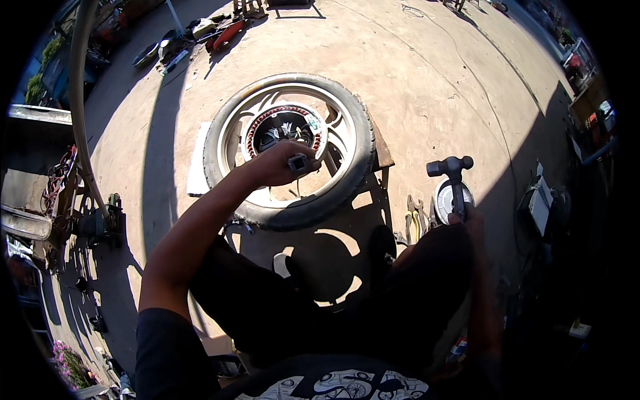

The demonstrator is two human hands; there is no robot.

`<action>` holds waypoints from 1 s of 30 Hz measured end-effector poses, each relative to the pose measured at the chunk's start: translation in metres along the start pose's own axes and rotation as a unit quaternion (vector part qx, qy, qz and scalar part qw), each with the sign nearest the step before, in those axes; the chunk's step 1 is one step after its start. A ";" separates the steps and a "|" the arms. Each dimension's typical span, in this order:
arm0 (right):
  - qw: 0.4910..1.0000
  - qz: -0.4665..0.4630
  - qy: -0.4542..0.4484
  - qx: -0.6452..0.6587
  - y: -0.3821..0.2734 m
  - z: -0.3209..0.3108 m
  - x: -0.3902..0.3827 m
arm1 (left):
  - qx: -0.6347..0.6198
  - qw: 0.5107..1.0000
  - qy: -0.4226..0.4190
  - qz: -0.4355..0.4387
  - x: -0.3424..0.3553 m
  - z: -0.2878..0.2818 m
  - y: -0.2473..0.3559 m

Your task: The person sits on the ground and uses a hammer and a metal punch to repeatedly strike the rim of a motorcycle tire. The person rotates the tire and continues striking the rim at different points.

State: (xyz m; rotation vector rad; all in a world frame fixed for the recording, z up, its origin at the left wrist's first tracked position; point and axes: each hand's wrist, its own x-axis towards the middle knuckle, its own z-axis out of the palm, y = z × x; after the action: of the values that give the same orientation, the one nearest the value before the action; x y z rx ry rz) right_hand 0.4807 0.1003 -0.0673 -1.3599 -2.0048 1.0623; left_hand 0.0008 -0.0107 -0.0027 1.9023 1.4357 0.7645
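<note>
A motor wheel (pixel 355 123) with a black tyre and silver rim lies flat on a low support (pixel 383 150) in front of me. Its open hub shows a ring of copper windings and loose wires. My left hand (pixel 283 163) is over the hub's lower right, closed on a metal punch (pixel 298 162) that points at it; the punch's far end is hidden. At the right, my right hand (pixel 467 220) grips a ball-peen hammer (pixel 451 168) by its dark handle, head raised above a round silver cover (pixel 443 203). My right fingers are partly shadowed.
Pliers (pixel 417 217) lie beside the round cover. A curved metal pole (pixel 80 93) rises at the left, near piled scrap (pixel 60 187). Assorted parts (pixel 220 37) lie at the back, a white board (pixel 540 200) at the right. Thin cables cross the concrete floor (pixel 427 80).
</note>
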 end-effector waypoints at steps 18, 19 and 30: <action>0.890 -0.360 -0.256 -0.114 -0.271 0.074 0.010 | -0.016 0.999 -0.046 -0.014 -0.036 -0.015 0.015; 0.899 -0.352 -0.242 -0.095 -0.272 0.076 0.009 | -0.007 0.999 -0.011 0.029 -0.036 -0.012 0.019; 0.879 -0.332 -0.237 -0.247 -0.274 0.113 0.016 | -0.008 0.998 -0.035 0.049 -0.052 -0.019 -0.009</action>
State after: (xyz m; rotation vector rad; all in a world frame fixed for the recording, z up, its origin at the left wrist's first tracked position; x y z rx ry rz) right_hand 0.2422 0.0234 0.0909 -0.4949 -2.9444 0.6014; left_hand -0.0314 -0.0568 -0.0013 1.9791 1.2985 0.7437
